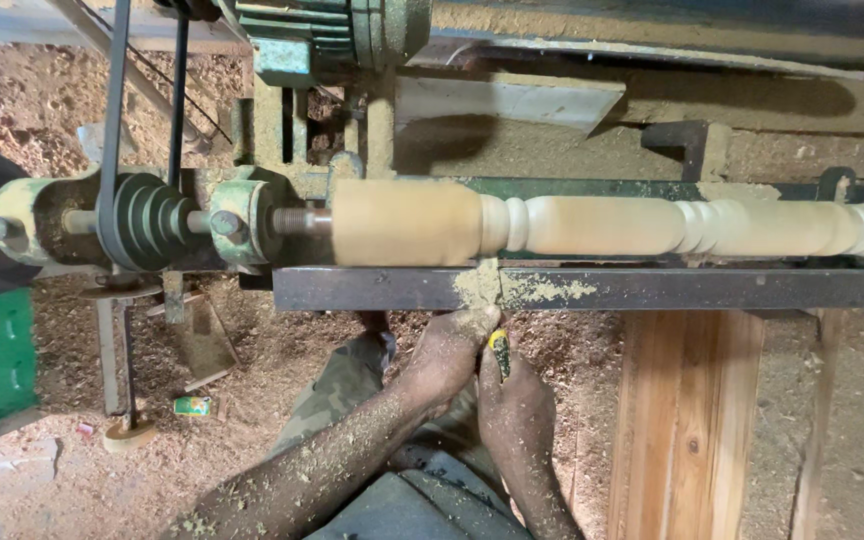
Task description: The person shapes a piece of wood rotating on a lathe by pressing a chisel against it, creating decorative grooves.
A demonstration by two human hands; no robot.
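Right now, in the head view, we are looking down at a wood lathe running across the middle of the frame. We are closing both hands around a yellow-handled chisel (499,352) just below centre. Our left hand (449,352) is wrapping over the tool near its tip, fingers curled and dusted with chips, pressing against the dark steel tool rest (652,288). Our right hand (515,400) is gripping the handle just behind it, the two hands touching each other. The tip of the chisel is hiding under a small heap of sawdust (512,288) on the rest, so we cannot tell exactly where it is meeting the wood.

Just above the rest, the turned wooden spindle (602,224) is lying horizontally, stretching from centre to the right edge. Its left part is a plain thick cylinder; further right we are seeing beads and grooves already cut into it.

At the left of the frame, a stepped pulley (147,220) with a black belt (112,100) is sitting between green bearing housings (240,218). At the top centre, a green motor (332,35) is mounted. At the lower right, a wooden post (687,420) is standing under the rest. Sawdust is covering the floor (52,470) at the lower left.
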